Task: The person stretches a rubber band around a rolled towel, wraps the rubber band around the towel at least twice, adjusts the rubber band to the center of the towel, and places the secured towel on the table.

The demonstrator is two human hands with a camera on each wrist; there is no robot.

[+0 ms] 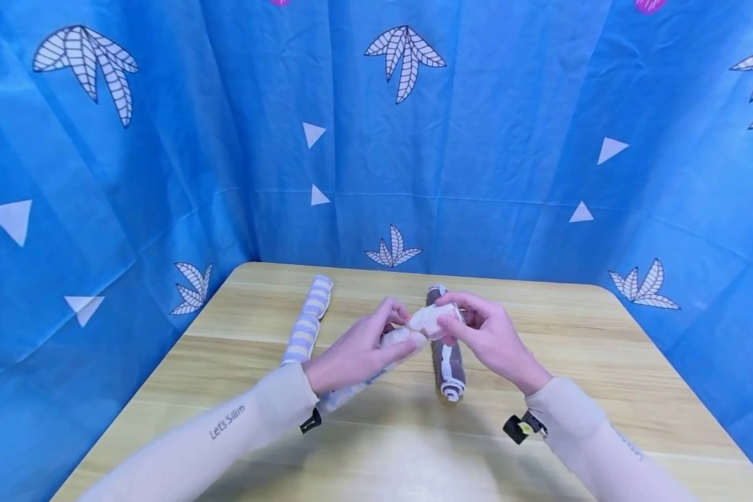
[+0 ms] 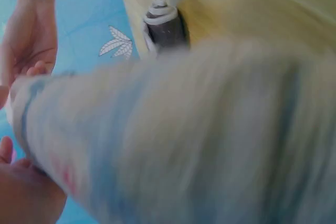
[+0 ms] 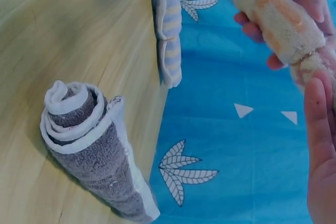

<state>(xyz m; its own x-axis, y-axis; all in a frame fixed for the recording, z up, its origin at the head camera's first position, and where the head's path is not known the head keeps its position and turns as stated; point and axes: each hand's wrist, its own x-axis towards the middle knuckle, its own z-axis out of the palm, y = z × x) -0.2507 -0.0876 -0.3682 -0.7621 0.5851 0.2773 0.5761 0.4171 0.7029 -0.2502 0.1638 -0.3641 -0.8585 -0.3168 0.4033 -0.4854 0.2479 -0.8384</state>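
Note:
A pale rolled towel [image 1: 436,322] with blue and orange patches is held above the table by both hands. My left hand [image 1: 360,352] grips it along its nearer part, thumb on top. At its far right end, my right hand [image 1: 492,341] pinches it between thumb and fingers. Between the hands a thin brownish line circles the narrowed roll [image 3: 286,22]; whether it is a band cannot be told. The left wrist view is mostly filled by the blurred towel [image 2: 173,129]. Below the hands lies a grey-brown rolled towel [image 3: 94,161] with white edging.
A striped lavender and cream rolled towel [image 1: 307,321], narrowed partway along, lies to the left on the wooden table [image 1: 565,328]. Blue curtains [image 1: 508,139] printed with leaves and triangles hang behind the table and on both sides.

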